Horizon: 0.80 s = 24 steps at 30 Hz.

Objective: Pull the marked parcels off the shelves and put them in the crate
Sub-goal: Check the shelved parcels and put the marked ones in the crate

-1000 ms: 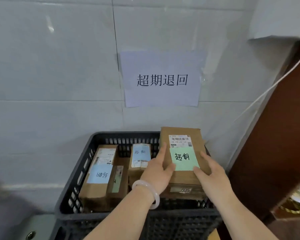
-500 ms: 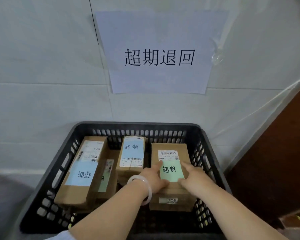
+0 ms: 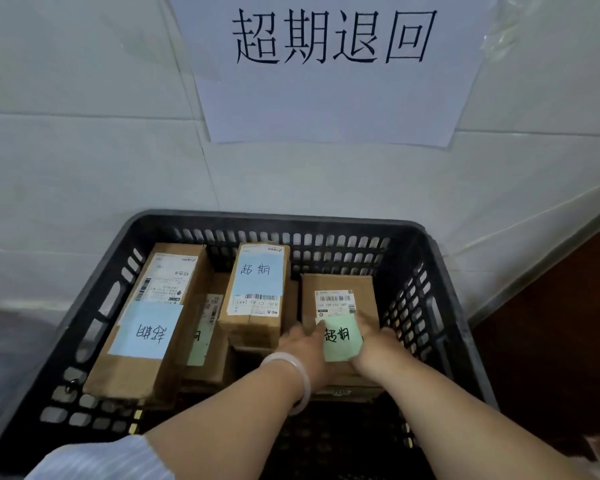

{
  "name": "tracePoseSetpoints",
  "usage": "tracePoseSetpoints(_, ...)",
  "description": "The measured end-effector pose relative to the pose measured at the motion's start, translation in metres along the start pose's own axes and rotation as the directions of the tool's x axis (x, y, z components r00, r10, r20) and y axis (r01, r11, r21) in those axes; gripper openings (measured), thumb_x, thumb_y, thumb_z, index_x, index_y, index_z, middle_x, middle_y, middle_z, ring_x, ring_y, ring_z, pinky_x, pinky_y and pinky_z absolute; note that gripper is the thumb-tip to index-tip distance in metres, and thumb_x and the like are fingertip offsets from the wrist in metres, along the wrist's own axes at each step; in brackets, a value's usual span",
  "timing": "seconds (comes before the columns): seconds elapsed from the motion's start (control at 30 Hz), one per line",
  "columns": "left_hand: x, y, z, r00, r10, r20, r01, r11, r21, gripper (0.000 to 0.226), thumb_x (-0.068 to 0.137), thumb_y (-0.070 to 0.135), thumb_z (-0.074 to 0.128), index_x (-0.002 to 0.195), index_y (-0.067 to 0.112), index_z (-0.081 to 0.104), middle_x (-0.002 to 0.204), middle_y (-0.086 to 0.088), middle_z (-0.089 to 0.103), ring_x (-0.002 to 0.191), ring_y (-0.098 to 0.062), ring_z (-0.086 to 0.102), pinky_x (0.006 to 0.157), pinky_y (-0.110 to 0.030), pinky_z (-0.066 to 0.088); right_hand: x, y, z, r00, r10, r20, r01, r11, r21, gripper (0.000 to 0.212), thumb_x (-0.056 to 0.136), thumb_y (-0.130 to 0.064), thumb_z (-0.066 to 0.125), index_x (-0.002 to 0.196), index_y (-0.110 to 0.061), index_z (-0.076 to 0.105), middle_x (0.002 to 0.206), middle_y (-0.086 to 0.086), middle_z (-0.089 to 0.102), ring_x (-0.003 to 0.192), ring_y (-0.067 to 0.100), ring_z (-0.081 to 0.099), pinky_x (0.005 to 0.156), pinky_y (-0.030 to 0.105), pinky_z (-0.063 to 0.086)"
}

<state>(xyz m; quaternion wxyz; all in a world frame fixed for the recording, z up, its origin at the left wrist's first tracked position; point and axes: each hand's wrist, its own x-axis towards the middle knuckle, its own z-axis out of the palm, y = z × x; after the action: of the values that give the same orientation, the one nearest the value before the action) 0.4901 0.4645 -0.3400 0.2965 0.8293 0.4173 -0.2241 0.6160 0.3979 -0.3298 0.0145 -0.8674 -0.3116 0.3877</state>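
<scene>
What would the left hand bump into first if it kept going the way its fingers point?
Probably the crate's far wall. The left hand holds the green-noted parcel, so beyond that only the slotted wall lies ahead, though depth is hard to judge.

Above your right hand, a paper sign hangs on the tiled wall; right of that hand, a brown wooden panel.
</scene>
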Motion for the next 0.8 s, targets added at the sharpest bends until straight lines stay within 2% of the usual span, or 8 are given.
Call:
tracePoseSetpoints(0.13,0.001,-0.001,0.004,1.000,-0.004,0.011,0.003,0.998,0.055,0.095,0.087,0.044,0.059,0.155,0.034,-0.006,0.159,-0.014,-0.002,0.146,-0.039,0.006,0.116,-0.048,0.022,0.006,0.005,0.008,0.996,-0.060,-0.064,0.062,0.998,0.025,0.090,0.089,-0.030,0.062,0.153,-0.042,-0.001,0.137,0.010,0.031,0.100,0.019,0.049,0.086,0.026,0.043)
tracePoseSetpoints(0.27,-0.005,-0.003,-0.004,0.999,0.041,-0.032,-0.042,0.999,-0.025,0.089,0.087,0.048,0.061,0.156,0.034,0.005,0.161,-0.003,-0.020,0.149,-0.033,0.001,0.119,-0.042,0.016,0.003,0.008,0.006,0.990,-0.085,-0.110,0.083,0.996,-0.026,0.091,0.085,-0.042,0.066,0.153,-0.041,0.004,0.153,0.009,0.018,0.128,0.025,0.041,0.099,0.030,0.040)
tracePoseSetpoints(0.37,-0.017,-0.002,-0.019,0.988,0.085,-0.130,-0.106,0.980,-0.167,0.083,0.090,0.041,0.063,0.156,0.032,0.014,0.165,0.002,-0.007,0.150,-0.025,0.008,0.121,-0.038,0.019,-0.009,0.007,-0.005,0.958,-0.206,-0.200,0.195,0.978,-0.073,0.088,0.087,-0.048,0.063,0.154,-0.039,0.007,0.163,-0.001,-0.001,0.147,0.027,0.013,0.117,0.040,0.022)
tracePoseSetpoints(0.47,-0.039,0.001,-0.039,0.949,0.176,-0.262,-0.234,0.949,-0.213,0.073,0.093,0.036,0.061,0.155,0.027,0.023,0.162,0.000,0.019,0.148,-0.018,0.019,0.118,-0.030,0.019,-0.030,0.005,-0.023,0.880,-0.380,-0.286,0.378,0.924,-0.062,0.087,0.087,-0.048,0.064,0.154,-0.039,0.010,0.163,-0.006,0.000,0.149,0.019,0.006,0.120,0.038,0.013)
tracePoseSetpoints(0.57,-0.072,-0.001,-0.058,0.881,0.234,-0.411,-0.347,0.909,-0.229,0.066,0.094,0.037,0.061,0.152,0.030,0.031,0.156,0.006,0.033,0.141,-0.010,0.029,0.109,-0.020,0.021,-0.057,0.003,-0.041,0.797,-0.509,-0.324,0.497,0.858,-0.126,0.087,0.085,-0.053,0.063,0.153,-0.042,0.010,0.163,-0.009,0.003,0.149,0.014,0.002,0.120,0.039,0.010)
tracePoseSetpoints(0.67,-0.113,-0.018,-0.065,0.777,0.218,-0.590,-0.378,0.911,-0.162,0.065,0.093,0.041,0.061,0.150,0.039,0.030,0.158,0.013,0.027,0.145,-0.007,0.020,0.113,-0.022,0.014,-0.087,-0.008,-0.048,0.733,-0.609,-0.304,0.583,0.792,-0.182,0.088,0.083,-0.061,0.061,0.152,-0.045,0.008,0.162,-0.014,0.001,0.148,0.009,-0.002,0.121,0.039,0.008)
tracePoseSetpoints(0.73,-0.142,-0.039,-0.065,0.647,0.142,-0.750,-0.280,0.958,-0.060,0.068,0.090,0.044,0.062,0.150,0.040,0.029,0.159,0.012,0.026,0.146,-0.011,0.018,0.117,-0.029,0.017,-0.107,-0.027,-0.048,0.668,-0.693,-0.269,0.670,0.718,-0.186,0.089,0.081,-0.066,0.060,0.151,-0.048,0.007,0.161,-0.020,0.001,0.147,0.005,-0.002,0.121,0.039,0.009)
tracePoseSetpoints(0.8,-0.169,-0.063,-0.063,0.524,0.062,-0.849,-0.119,0.993,-0.002,0.071,0.088,0.047,0.064,0.150,0.036,0.032,0.159,0.005,0.028,0.147,-0.018,0.021,0.120,-0.037,0.020,-0.123,-0.053,-0.043,0.551,-0.800,-0.240,0.769,0.598,-0.228,0.089,0.079,-0.069,0.057,0.150,-0.049,0.008,0.159,-0.024,0.002,0.146,0.002,-0.001,0.120,0.036,0.008)
